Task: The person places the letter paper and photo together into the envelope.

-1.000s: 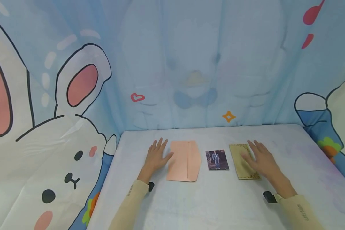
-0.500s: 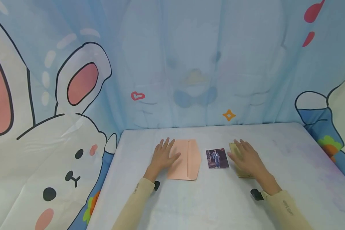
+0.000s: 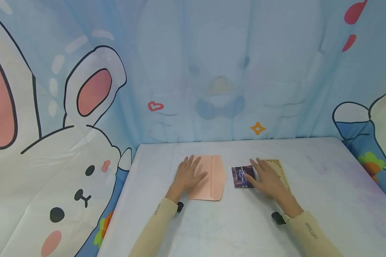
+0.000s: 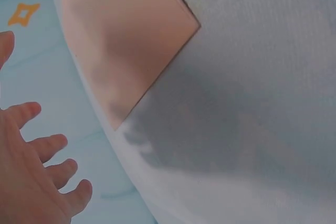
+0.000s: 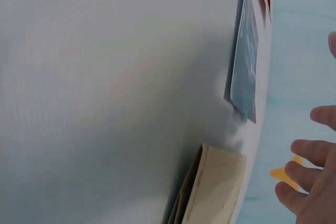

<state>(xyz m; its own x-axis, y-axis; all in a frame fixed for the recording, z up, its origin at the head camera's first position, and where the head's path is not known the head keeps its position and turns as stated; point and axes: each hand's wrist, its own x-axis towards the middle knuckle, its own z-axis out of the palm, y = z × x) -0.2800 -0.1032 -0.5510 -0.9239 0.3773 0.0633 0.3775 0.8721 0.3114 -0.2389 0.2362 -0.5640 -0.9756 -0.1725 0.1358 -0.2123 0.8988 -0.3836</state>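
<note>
A peach-coloured envelope (image 3: 217, 180) lies flap side up on the table. My left hand (image 3: 186, 176) hovers over its left part, fingers spread and holding nothing; in the left wrist view that hand's shadow falls across the envelope (image 4: 131, 40). To the right lies a small photo (image 3: 239, 176) of a standing person. My right hand (image 3: 267, 180) is above the gap between the photo and a gold, folded card (image 3: 280, 170) with a patterned border, hiding parts of both. Its fingers are loosely spread with nothing in them. The right wrist view shows the card's layered edge (image 5: 218, 182).
A white cloth covers the table (image 3: 212, 228). Behind it hangs a light blue curtain (image 3: 218, 46) printed with cartoon figures, including a large rabbit (image 3: 83, 160) at the left. A small black device (image 3: 278, 218) sits at the right wrist.
My right hand has moved left from over the gold card to the photo's edge. My left hand has shifted right, further over the envelope. The envelope, photo and card keep their places.
</note>
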